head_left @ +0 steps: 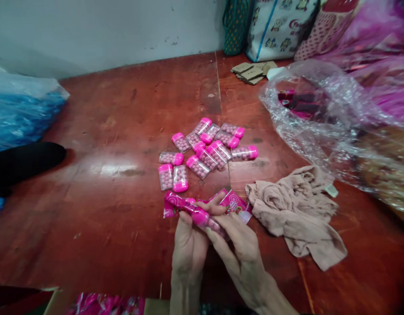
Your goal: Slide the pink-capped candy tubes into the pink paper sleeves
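Note:
My left hand point(188, 249) and my right hand point(241, 249) meet low in the middle of the view. Together they hold a clear candy case with a pink cap point(205, 220) against a pink printed wrapper point(234, 204). A second pink wrapper piece point(175, 204) sticks out to the left of my fingers. Just beyond my hands, a pile of several small clear cases with pink caps and pink candy balls point(205, 151) lies on the red-brown wooden surface point(106, 175).
A crumpled beige cloth point(300, 214) lies right of my hands. A large clear plastic bag point(323, 113) with dark and pink packets is at the right. A blue plastic bag point(21, 113) and a black object point(24, 162) are at the left. Cardboard pieces point(251, 72) and printed bags point(280, 26) stand by the wall.

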